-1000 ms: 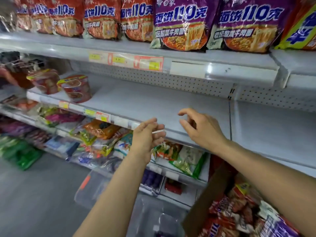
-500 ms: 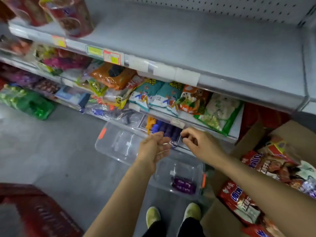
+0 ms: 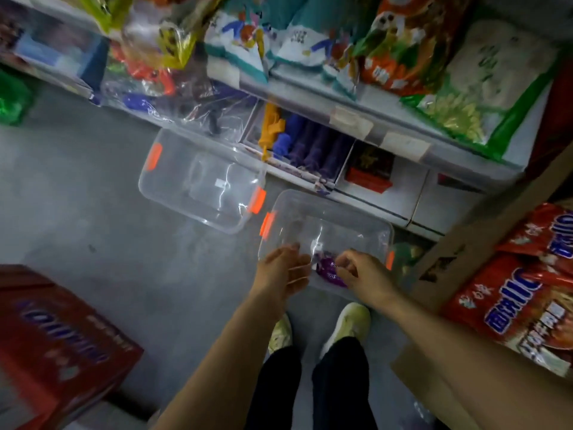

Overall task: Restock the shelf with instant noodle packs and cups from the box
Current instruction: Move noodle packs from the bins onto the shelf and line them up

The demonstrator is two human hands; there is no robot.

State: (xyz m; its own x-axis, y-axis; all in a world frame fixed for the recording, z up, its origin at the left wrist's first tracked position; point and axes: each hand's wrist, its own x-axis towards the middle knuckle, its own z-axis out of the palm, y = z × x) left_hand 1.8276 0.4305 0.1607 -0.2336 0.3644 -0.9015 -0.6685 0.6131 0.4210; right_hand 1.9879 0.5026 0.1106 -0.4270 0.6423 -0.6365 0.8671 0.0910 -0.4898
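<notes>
My left hand (image 3: 283, 270) and my right hand (image 3: 364, 273) hang side by side in front of me, low over the floor. The fingers of both are loosely curled and hold nothing. At the right edge stands the open cardboard box (image 3: 459, 256), with red instant noodle packs (image 3: 514, 305) lying in it. The lower shelf (image 3: 350, 121) runs across the top of the view, with snack bags (image 3: 403, 45) on it. The empty shelf and the noodle cups are out of view.
Two clear plastic bins with orange clips sit on the grey floor; one (image 3: 198, 181) is left of centre, the other (image 3: 328, 225) lies under my hands and holds a purple packet (image 3: 330, 271). A red carton (image 3: 55, 346) is at the lower left. My shoes (image 3: 350, 321) stand below the hands.
The view has swung down from the empty middle shelf to the floor. Both hands have dropped from the shelf edge to just above the clear bin, still holding nothing.
</notes>
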